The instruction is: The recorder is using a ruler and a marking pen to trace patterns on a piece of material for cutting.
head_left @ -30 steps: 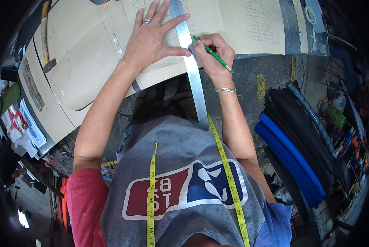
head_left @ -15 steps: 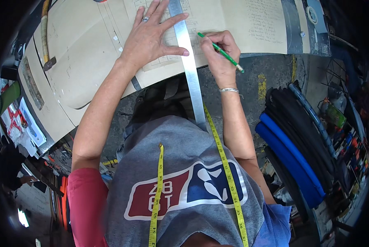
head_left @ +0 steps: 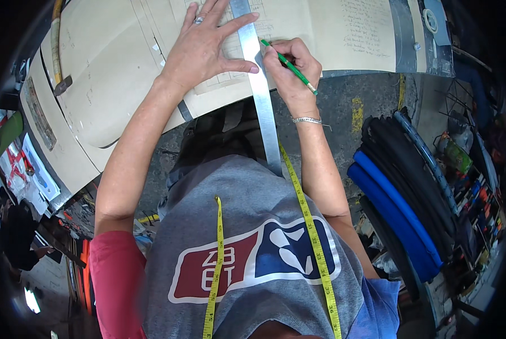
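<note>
Ruler (head_left: 260,87) in the head view: long, flat and silvery, laid at a slight slant over a sheet (head_left: 289,25) of drawn lines on the table (head_left: 440,62), with the lower part jutting past the near edge and ending right by a grey shirt (head_left: 253,203).

Spread wide from the left, left hand (head_left: 199,53): forefinger and thumb lying across the ruler with a broad gap between, other fingers fanned out to the left of it and partly cut off by the upper border; closed around nothing. Silver ring (head_left: 199,20) on one of these fingers.

On the opposite side of the ruler, right hand (head_left: 292,70): fingers drawn together, with a green pencil (head_left: 289,66) gripped between thumb and forefinger, tip slanting up and left, just beside the ruler's right edge. Contact between tip and sheet: cannot tell. Bracelet (head_left: 306,120) around the right wrist.

Farther left on the table, a large rounded piece of brown paper (head_left: 112,96) and, beyond it, a hammer (head_left: 56,51). Toward the right, handwriting (head_left: 366,28) and, near the far corner, a roll of tape (head_left: 426,21).

Down the shirt front, two lengths of yellow tape measure (head_left: 308,226). Off to the right, a blue roll (head_left: 394,217) beside black rolls (head_left: 402,169).
</note>
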A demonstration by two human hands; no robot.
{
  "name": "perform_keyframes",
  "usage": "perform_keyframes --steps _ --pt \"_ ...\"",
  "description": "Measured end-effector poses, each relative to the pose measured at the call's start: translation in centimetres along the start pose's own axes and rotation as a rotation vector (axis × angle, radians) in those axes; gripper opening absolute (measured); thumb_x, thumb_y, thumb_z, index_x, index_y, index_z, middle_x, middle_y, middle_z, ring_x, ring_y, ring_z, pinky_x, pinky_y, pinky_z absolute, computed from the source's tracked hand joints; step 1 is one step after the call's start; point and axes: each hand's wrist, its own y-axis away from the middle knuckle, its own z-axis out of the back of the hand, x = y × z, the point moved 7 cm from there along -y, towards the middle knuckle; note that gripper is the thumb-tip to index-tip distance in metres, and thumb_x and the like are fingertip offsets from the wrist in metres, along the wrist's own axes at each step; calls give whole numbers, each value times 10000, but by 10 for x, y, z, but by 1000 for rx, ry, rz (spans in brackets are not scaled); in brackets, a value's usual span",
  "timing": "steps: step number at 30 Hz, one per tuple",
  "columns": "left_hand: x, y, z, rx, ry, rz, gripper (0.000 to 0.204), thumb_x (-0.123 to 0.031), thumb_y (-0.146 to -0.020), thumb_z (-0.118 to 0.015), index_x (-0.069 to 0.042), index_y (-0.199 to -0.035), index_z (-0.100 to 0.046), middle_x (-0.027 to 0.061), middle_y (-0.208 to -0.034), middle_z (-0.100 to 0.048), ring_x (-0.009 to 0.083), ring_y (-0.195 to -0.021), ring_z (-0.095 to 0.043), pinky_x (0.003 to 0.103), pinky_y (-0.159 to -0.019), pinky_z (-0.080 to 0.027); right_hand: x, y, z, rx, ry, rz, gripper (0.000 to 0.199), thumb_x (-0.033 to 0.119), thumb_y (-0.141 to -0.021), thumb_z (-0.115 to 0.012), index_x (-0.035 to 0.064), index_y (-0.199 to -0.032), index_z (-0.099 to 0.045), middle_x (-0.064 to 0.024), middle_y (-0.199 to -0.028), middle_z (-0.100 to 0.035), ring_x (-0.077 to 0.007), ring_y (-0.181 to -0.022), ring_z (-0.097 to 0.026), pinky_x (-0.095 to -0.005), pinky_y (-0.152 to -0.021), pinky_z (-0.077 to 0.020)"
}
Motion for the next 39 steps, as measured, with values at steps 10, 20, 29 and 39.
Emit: perform_keyframes --steps 10,20,29,39 --pt "-2 -1 1 -20 6 9 1058 -759 -658 -784 -179 -1507 -536 334 -1623 -269 480 -1536 -228 613 -1257 -169 0 0 0 19 23 14 120 80 -880 -762 12 -878 -663 -69 -869 -751 -78 -795 -678 -253 -734 -565" --pt "-1 2 3 -38 8 6 1053 -760 -662 -783 -190 -1512 -534 323 -1628 -271 465 -1541 -227 594 -1264 -159 -5 3 3 18 -74 -70 129 70 -900 -751 25 -888 -631 -30 -878 -718 -73 -787 -644 -240 -719 -543" --pt "6 8 4 36 -30 66 1065 -771 -656 -778 -203 -1520 -526 303 -1651 -238 437 -1559 -197 585 -1272 -132 -2 0 7 25 -94 -106 159 88 -934 -759 23 -1021 -643 -30 -923 -718 -54 -804 -634 -228 -714 -531" --pt "6 6 1 5 -15 32 1073 -781 -646 -775 -190 -1510 -538 303 -1653 -237 432 -1560 -199 594 -1270 -131 0 0 -9 37 -49 5 121 84 -905 -772 4 -917 -682 -35 -858 -729 -71 -780 -653 -236 -733 -550"
